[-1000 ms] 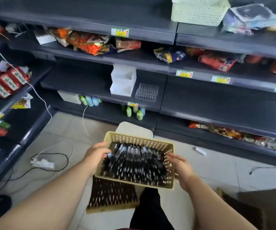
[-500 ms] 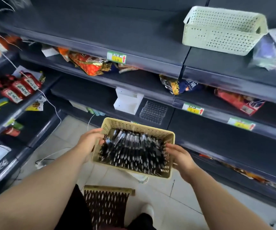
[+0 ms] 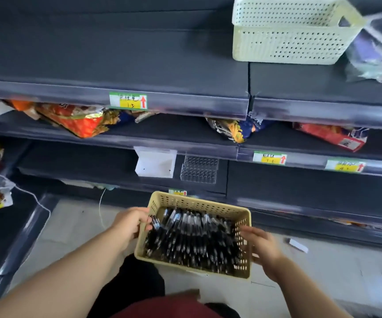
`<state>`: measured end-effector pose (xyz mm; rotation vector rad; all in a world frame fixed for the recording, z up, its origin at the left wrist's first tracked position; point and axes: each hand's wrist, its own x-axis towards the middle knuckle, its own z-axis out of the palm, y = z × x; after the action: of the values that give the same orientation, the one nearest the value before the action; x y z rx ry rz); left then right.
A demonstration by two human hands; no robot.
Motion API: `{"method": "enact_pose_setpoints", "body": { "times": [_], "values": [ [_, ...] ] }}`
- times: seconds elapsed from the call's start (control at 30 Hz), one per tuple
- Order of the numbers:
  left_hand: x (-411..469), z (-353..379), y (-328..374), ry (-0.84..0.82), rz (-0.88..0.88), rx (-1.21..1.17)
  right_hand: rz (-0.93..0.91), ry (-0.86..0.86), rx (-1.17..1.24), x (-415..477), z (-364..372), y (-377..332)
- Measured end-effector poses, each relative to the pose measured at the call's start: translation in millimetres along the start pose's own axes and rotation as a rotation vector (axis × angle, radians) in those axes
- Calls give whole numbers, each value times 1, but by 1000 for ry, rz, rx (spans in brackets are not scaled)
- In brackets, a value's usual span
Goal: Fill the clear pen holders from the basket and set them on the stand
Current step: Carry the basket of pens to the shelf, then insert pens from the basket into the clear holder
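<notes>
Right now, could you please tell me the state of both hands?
Left hand: grips the left end of the pen basket.
Right hand: touches its right end; grip blurred, cannot tell.

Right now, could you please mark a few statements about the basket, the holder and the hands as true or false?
1. The tan basket holds black pens. True.
2. The clear pen holder lies inside the tan basket. False: it sits on a shelf, just right of the white stand.
3. The left hand grips the tan basket's left rim. True.
4. The cream basket sits on the floor. False: it sits on the top shelf.
</notes>
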<state>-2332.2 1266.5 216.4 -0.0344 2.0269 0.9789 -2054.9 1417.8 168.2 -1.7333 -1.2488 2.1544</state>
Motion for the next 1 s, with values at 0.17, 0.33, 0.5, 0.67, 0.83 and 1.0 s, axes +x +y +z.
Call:
{"method": "enact_pose_setpoints", "body": {
  "times": [0.17,0.33,0.5,0.67,0.83,1.0],
  "values": [
    [66,-27,17,-149,-59,86,59,177,26,30,54,-3],
    [125,-69,21,-240,-86,133,117,277,15,65,111,2],
    [175,-79,-2,-197,-107,134,121,162,-185,116,134,8],
    [251,-54,-50,-106,-89,81,-4,77,-447,188,137,30],
    [330,-19,-111,-120,12,7,-150,166,-791,254,131,77],
    [386,0,-179,-108,140,-74,-322,262,-763,302,132,139]
  ]
}}
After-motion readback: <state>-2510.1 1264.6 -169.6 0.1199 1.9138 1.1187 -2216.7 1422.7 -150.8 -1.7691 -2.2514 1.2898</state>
